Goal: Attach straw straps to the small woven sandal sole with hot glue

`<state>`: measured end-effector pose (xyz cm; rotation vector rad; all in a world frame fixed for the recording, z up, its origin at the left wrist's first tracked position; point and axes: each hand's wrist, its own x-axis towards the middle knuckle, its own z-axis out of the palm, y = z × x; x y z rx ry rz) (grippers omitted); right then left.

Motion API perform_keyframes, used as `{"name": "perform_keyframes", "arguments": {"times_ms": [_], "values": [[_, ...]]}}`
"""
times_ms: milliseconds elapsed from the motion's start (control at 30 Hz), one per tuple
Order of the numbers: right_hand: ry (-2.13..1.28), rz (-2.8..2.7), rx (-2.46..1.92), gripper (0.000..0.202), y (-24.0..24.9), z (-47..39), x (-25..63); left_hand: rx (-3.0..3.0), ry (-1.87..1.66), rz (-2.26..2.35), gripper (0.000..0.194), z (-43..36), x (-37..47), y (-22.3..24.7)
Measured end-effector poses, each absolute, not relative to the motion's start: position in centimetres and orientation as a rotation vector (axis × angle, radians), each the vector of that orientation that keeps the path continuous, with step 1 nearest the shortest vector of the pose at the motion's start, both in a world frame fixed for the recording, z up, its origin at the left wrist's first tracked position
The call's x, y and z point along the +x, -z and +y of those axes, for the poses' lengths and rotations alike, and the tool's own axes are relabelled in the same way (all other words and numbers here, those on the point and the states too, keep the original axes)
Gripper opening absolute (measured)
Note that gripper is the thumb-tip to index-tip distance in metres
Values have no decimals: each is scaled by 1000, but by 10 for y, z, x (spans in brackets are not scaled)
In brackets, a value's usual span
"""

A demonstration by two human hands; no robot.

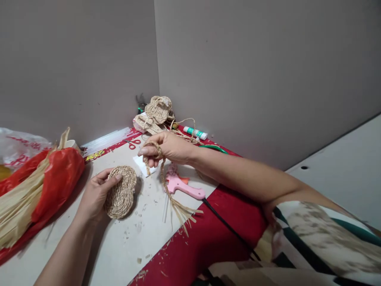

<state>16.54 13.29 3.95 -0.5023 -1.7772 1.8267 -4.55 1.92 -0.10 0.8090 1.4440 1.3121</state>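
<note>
My left hand [99, 188] grips a woven straw piece [121, 194], a coiled figure-eight shape, with the thumb on its upper face. Farther up, my right hand [162, 147] pinches a braided straw cord [163, 174] that loops over the fingers. Its frayed end hangs down and fans out over the edge of the white board. Behind the cord lies a pink glue gun [186, 188] with a clear glue stick [166, 208] beneath it. The cord and the woven piece are apart from each other.
Red-handled scissors [133, 143] and clear sticks [108, 137] lie at the back. Finished-looking woven straw pieces [159, 109] are heaped in the corner beside a green-and-white tube [195, 132]. Dried straw [26, 198] fills a red plastic bag [67, 171] at left. A black cable [229, 228] crosses the red cloth.
</note>
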Motion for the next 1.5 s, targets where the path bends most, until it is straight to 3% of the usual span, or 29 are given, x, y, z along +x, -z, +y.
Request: {"name": "perform_keyframes", "arguments": {"times_ms": [233, 467, 700, 967, 1200, 1500], "values": [[-1778, -1907, -426, 25, -42, 125, 146, 837, -1228, 1373, 42, 19, -38, 13], [-1378, -2186, -334, 10, -34, 123, 136, 824, -1187, 1285, 39, 22, -41, 23], [-1101, -2374, -317, 8, -44, 120, 147, 896, -1209, 1325, 29, 24, -37, 17], [-1176, -2369, -459, 8, -41, 123, 145, 834, -1159, 1331, 42, 20, -36, 16], [-1183, -2291, -551, 8, -29, 123, 141, 827, -1182, 1308, 30, 19, -33, 12], [-1223, -2295, -539, 12, -30, 122, 141, 837, -1167, 1307, 32, 16, -28, 9]]}}
